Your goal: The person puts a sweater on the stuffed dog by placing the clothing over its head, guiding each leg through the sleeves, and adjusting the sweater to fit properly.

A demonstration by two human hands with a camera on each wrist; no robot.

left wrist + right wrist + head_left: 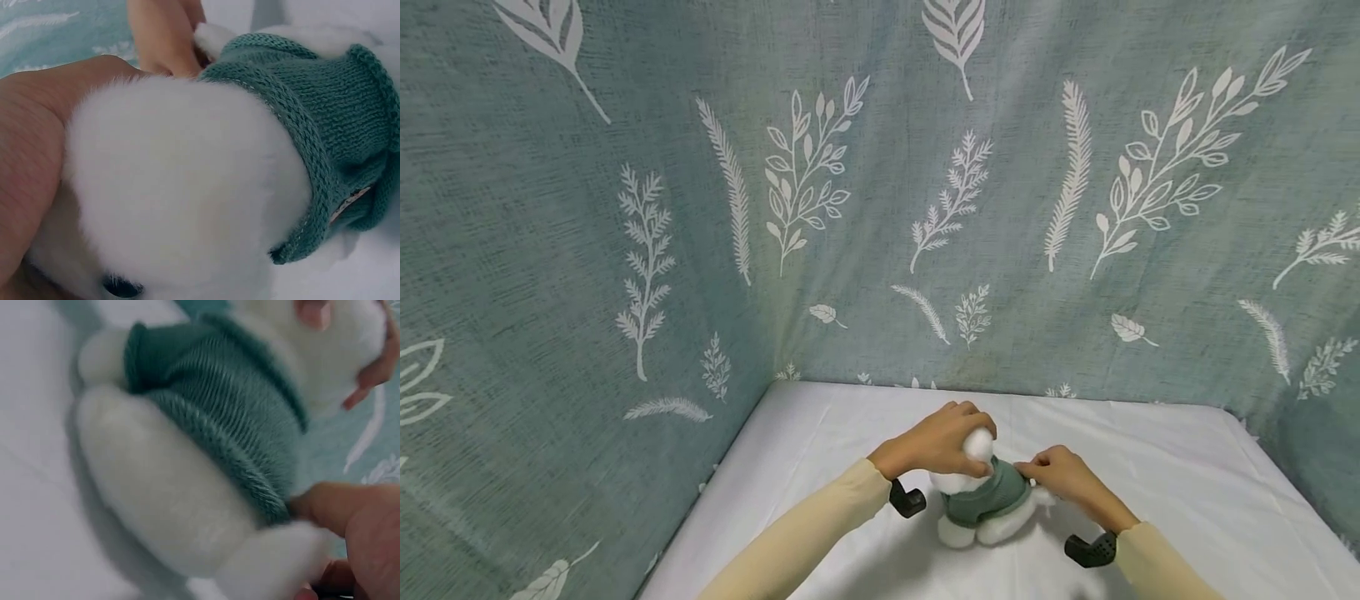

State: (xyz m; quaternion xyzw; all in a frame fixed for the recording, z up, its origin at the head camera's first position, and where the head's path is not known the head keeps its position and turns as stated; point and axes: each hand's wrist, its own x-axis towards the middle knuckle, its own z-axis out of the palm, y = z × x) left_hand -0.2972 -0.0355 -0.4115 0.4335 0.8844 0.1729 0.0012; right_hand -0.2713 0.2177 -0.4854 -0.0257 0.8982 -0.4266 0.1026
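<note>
A white plush toy (955,533) wears a green knitted sweater (988,493) and lies on the white surface. My left hand (942,440) grips its furry head (181,181) from above, thumb and fingers on opposite sides. In the left wrist view a dark eye (122,287) shows at the bottom of the head. At the toy's rear, my right hand (1063,473) pinches the sweater's rolled hem between thumb and fingers. The right wrist view shows that hand (375,531) at the hem, beside the toy's white legs (156,487); part of its grip is hidden.
White cloth covers the table (820,433). Teal fabric with white leaf prints (880,208) hangs behind it and along the left side. Each wrist carries a black camera, a left one (907,500) and a right one (1090,550).
</note>
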